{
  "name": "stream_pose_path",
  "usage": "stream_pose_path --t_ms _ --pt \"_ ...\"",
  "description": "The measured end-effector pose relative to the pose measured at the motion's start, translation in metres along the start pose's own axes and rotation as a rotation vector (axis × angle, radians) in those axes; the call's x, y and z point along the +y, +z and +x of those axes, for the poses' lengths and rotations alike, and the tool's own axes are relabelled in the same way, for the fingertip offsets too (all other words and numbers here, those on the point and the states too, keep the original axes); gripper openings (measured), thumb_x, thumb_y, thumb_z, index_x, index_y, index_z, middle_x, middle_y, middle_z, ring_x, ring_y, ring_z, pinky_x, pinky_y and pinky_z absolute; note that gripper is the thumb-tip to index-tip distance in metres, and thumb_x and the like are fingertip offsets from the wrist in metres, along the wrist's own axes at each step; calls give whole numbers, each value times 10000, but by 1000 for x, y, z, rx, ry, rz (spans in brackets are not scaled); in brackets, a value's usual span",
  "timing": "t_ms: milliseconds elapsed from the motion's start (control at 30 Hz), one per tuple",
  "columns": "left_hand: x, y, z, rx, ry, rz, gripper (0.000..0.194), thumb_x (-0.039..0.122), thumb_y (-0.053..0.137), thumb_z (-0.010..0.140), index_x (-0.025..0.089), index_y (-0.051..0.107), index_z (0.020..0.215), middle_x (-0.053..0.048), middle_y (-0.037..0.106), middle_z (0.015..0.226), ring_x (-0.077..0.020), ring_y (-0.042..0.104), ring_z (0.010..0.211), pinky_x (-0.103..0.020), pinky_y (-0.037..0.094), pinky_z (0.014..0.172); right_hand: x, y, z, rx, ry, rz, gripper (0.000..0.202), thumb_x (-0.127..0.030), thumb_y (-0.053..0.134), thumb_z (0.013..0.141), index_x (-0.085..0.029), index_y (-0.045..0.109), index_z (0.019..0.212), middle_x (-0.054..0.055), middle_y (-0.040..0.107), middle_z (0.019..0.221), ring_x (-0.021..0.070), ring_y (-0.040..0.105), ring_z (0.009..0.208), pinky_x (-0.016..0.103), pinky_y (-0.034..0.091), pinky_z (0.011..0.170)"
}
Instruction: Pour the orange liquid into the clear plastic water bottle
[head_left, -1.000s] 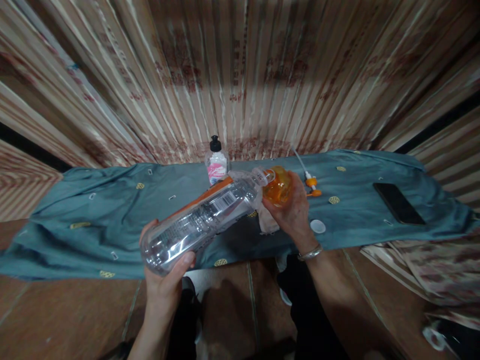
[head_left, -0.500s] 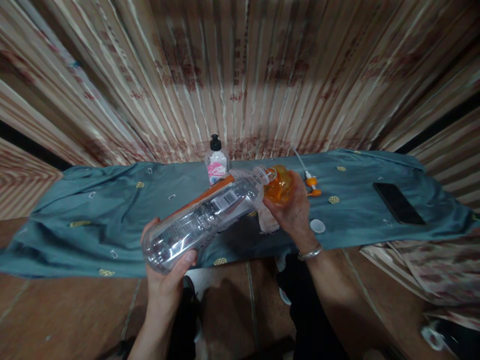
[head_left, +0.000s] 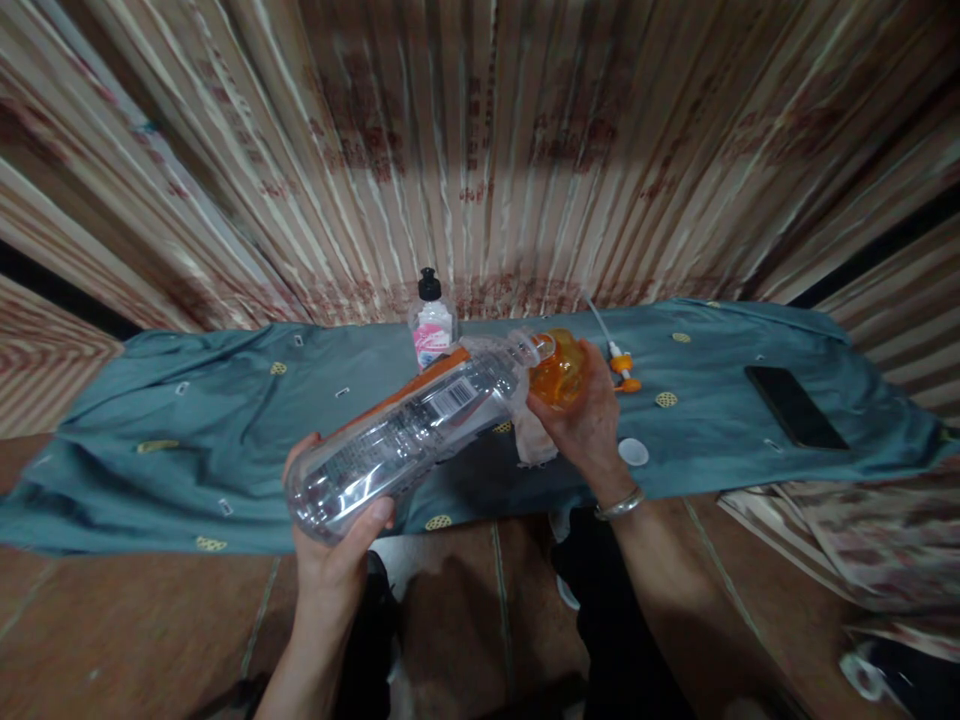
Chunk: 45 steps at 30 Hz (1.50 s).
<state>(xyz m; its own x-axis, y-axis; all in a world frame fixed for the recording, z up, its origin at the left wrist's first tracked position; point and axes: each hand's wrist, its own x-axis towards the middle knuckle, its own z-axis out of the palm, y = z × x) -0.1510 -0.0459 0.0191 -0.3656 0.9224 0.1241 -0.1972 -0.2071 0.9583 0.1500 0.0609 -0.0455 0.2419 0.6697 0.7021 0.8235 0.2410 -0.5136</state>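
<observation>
My left hand [head_left: 337, 550] is wrapped round the base of a large clear bottle [head_left: 397, 440], which is tilted with its neck toward the right. The neck meets the mouth of an orange bottle [head_left: 559, 370], held by my right hand [head_left: 589, 425]; the exact contact at the mouths is hard to make out. Behind the clear bottle stands a small bottle [head_left: 433, 330] with a black cap and pink label. A pale crumpled cloth [head_left: 535, 440] lies below the necks, partly hidden. An orange pump head [head_left: 624, 370] with a tube lies to the right.
A green patterned cloth [head_left: 217, 420] covers the table. A white round cap [head_left: 633, 452] lies right of my right wrist, and a black phone [head_left: 796, 408] farther right. Pleated curtains [head_left: 480, 150] hang behind the table. Tiled floor [head_left: 150, 620] shows below.
</observation>
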Motion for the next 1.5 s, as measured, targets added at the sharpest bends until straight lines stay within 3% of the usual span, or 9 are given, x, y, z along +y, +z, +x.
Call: stream_pose_path --t_ms 333,567,767,967,1233,1500 --pt "-14 -19 9 -94 -5 20 935 342 1076 742 323 547 1512 9 753 1029 -190 710 648 -308 590 536 2 4 -2 48 -9 -11 1020 -759 829 898 -256 416 1684 200 689 1559 444 695 1473 729 612 1231" --pt "-14 -13 6 -61 -9 15 946 345 1092 701 323 566 1487 -14 755 1137 -172 711 656 -305 602 530 5 4 -1 38 14 -12 1059 -781 843 878 -246 426 1692 209 681 1576 453 680 1495 743 598 1245" --pt "-16 -14 6 -71 -45 14 971 378 1089 727 329 536 1523 8 750 1039 -180 707 640 -311 614 540 7 6 -2 55 6 -15 1108 -779 853 885 -222 397 1727 231 670 1589 460 672 1500 750 589 1251" --pt "-17 -14 8 -67 -12 -2 955 359 1097 709 317 566 1502 0 768 1098 -166 706 649 -287 600 532 6 5 -2 43 -1 -30 1110 -796 826 909 -225 367 1742 222 660 1605 444 668 1511 717 580 1271" --pt "-10 1 0 -10 7 -5 905 332 1072 749 314 579 1507 48 754 989 -133 676 619 -248 578 559 6 5 -2 58 -5 -27 1130 -819 821 903 -227 370 1752 227 676 1592 455 680 1500 727 600 1245" --pt "-19 -13 7 -86 -11 -11 926 333 1075 760 336 557 1528 35 787 1006 -169 721 641 -273 611 563 8 5 -2 40 6 -18 1185 -818 851 882 -234 329 1771 224 656 1626 457 668 1526 712 598 1257"
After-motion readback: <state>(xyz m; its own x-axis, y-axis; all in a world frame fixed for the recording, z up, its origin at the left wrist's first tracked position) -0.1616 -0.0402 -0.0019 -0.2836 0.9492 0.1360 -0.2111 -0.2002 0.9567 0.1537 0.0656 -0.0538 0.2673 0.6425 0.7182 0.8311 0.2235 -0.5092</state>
